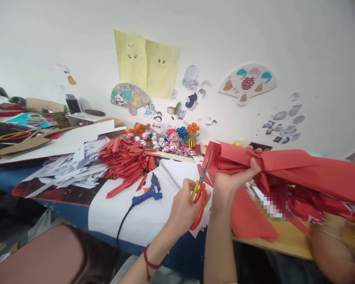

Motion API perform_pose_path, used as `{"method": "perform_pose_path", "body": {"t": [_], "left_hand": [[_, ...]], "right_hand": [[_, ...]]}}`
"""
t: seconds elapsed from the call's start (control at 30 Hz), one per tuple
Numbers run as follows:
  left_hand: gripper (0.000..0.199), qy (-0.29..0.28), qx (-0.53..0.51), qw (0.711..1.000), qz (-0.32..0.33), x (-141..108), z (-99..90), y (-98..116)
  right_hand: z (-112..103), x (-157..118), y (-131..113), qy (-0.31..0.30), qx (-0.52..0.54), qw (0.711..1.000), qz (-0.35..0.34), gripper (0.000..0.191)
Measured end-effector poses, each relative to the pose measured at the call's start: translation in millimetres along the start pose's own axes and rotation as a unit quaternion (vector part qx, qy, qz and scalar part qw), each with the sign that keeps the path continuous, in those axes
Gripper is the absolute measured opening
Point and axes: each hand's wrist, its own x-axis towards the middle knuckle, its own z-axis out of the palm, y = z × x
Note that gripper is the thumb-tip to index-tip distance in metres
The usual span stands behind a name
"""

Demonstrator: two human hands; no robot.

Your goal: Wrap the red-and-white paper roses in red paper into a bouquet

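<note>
My left hand (185,205), with a dark red cord bracelet at the wrist, is closed on scissors (203,173) with orange and yellow handles. Their blades point up and reach the left end of folded red paper (236,156). Gripping this paper is my right hand (235,173), its thumb on the near side and fingertips partly showing behind. The bundle stretches off to the right, bunched near the thumb. Below my right hand a flat red sheet (250,221) hangs over the table edge. White paper (115,213) lies under a blue glue gun (149,191) to the left.
Piles of folded red strips (127,157) and white strips (79,165) lie left. Behind them stand small craft flowers (192,136). Another person's arm (331,248) is at lower right. A brown seat (41,256) is at lower left. Paper fans and drawings hang on the wall.
</note>
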Motion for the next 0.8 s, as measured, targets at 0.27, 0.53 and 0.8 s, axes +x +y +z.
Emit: {"method": "perform_pose_path", "body": {"t": [0.27, 0.53, 0.8], "left_hand": [[0.036, 0.013, -0.018, 1.0, 0.017, 9, -0.8, 1], [0.038, 0.028, -0.025, 0.999, -0.001, 19, 1.9, 0], [0.035, 0.035, -0.041, 0.999, 0.006, 22, 1.2, -1]], "right_hand": [[-10, 2, 0, -0.006, 0.032, 0.998, 0.047, 0.027], [-18, 2, 0, -0.017, 0.075, 0.993, 0.087, 0.028], [-22, -2, 4, -0.002, 0.063, 0.993, 0.1, 0.027]]}}
